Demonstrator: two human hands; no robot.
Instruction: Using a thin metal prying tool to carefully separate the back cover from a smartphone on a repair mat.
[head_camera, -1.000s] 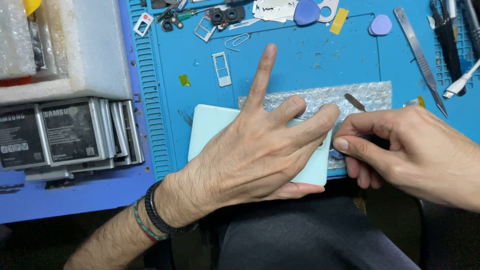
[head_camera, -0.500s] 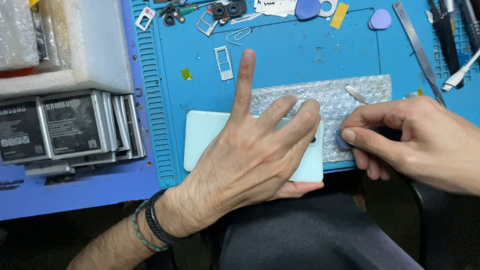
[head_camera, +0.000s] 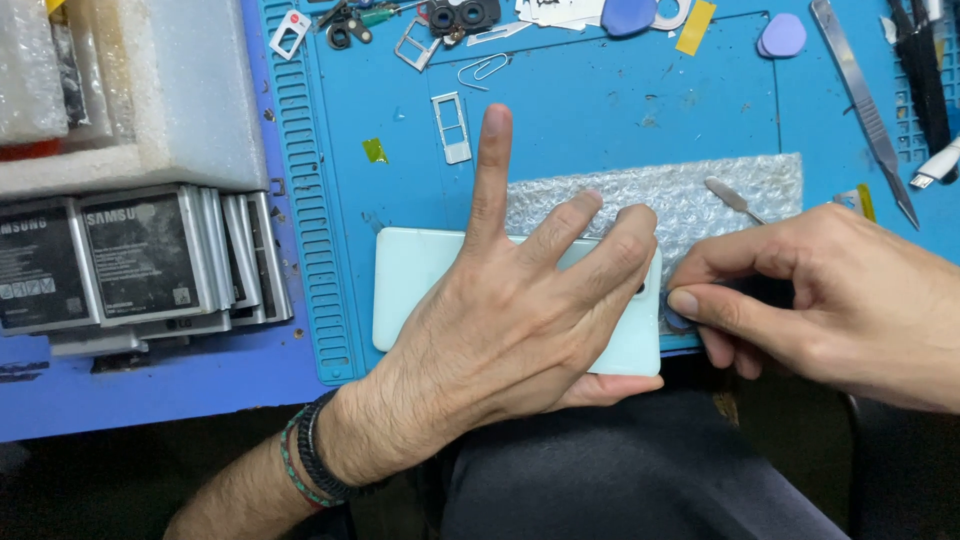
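Observation:
A pale mint phone (head_camera: 415, 285) lies back-up at the front edge of the blue work mat (head_camera: 600, 110). My left hand (head_camera: 520, 320) presses flat on it, index finger stretched toward the far side, thumb hooked under the near edge. My right hand (head_camera: 820, 300) pinches a small bluish pick (head_camera: 676, 318) at the phone's right end; most of the pick is hidden by my fingers. A strip of bubble wrap (head_camera: 690, 195) lies under and behind the phone, with a metal spudger (head_camera: 732, 198) on it.
Several grey phone batteries (head_camera: 140, 260) stand in a row at left, below white foam blocks (head_camera: 150, 100). A card tray (head_camera: 452, 127), paper clip (head_camera: 484, 68), blue picks (head_camera: 782, 35), a scalpel (head_camera: 865, 105) and small parts lie along the mat's far side.
My left index finger has swung from tilted right to pointing straight away. My right hand stays pinched at the phone's right end. The view has shifted slightly.

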